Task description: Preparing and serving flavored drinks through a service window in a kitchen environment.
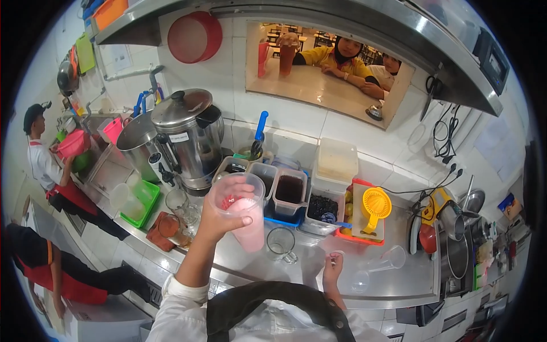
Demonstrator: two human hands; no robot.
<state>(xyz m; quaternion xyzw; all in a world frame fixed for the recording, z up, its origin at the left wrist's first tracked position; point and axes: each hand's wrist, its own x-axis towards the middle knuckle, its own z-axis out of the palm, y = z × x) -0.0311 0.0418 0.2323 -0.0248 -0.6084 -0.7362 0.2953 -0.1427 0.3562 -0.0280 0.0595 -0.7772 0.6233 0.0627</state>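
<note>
My left hand (pixel 222 218) grips a tall clear plastic pitcher (pixel 250 233) of pink liquid, tilted above the steel counter, with its fingers wrapped around the far side. My right hand (pixel 333 263) is low over the counter's front part with curled fingers; whether it holds something small is not clear. Between the hands stands an empty glass mug (pixel 280 241). Behind it, plastic tubs hold dark liquid (pixel 289 189) and black jelly-like pieces (pixel 323 208). A clear plastic measuring cup (pixel 392 257) lies on its side right of my right hand.
A steel urn (pixel 188 141), a steel pot (pixel 139 141) and a green tray (pixel 141 205) are at the left. A yellow citrus juicer (pixel 376 205) rests on a red basket (pixel 361 240). Two co-workers (pixel 42 162) are at far left; people lean at the serving hatch (pixel 312 92).
</note>
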